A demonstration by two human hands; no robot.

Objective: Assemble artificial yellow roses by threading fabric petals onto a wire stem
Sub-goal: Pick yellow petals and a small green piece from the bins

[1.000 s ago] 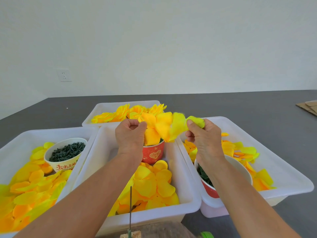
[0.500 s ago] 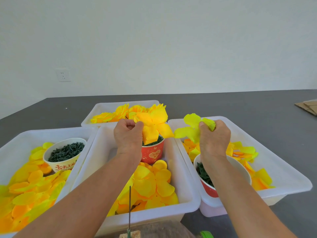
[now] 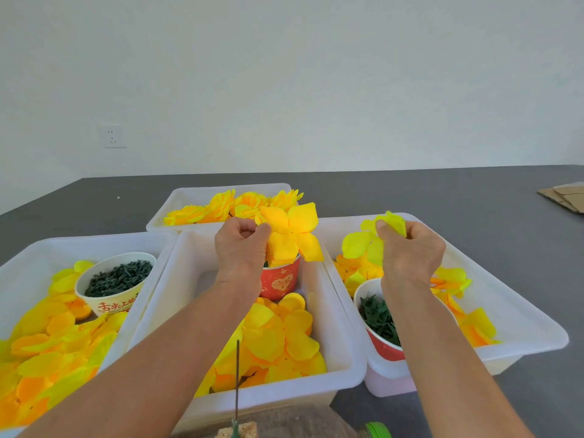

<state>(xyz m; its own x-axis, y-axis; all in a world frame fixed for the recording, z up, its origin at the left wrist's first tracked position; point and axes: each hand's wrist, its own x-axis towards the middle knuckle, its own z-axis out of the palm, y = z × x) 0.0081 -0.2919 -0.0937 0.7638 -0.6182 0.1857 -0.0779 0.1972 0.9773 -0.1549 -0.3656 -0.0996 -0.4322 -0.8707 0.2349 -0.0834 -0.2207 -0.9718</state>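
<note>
My left hand (image 3: 241, 248) is raised over the middle white tub (image 3: 344, 330) and pinches an orange-yellow petal layer (image 3: 292, 233) between thumb and fingers. My right hand (image 3: 410, 251) is held over the right tub (image 3: 537, 330) and grips a lemon-yellow petal layer (image 3: 374, 238) that hangs to its left. The two layers are apart. A thin dark wire stem (image 3: 237, 377) stands upright from a block at the bottom edge. Loose yellow petals (image 3: 278, 339) fill the middle tub.
A red cup (image 3: 281, 281) stands in the middle tub. A paper bowl of dark green pieces (image 3: 118, 278) sits in the left tub among petals. A red cup of green leaves (image 3: 379, 324) is in the right tub. The far tub (image 3: 186, 200) holds finished yellow roses (image 3: 227, 205). Cardboard (image 3: 565, 197) lies far right.
My hands have drawn apart, separating the lemon-yellow layer from the orange-yellow one. My right hand moved right with its layer; my left hand stayed nearly in place.
</note>
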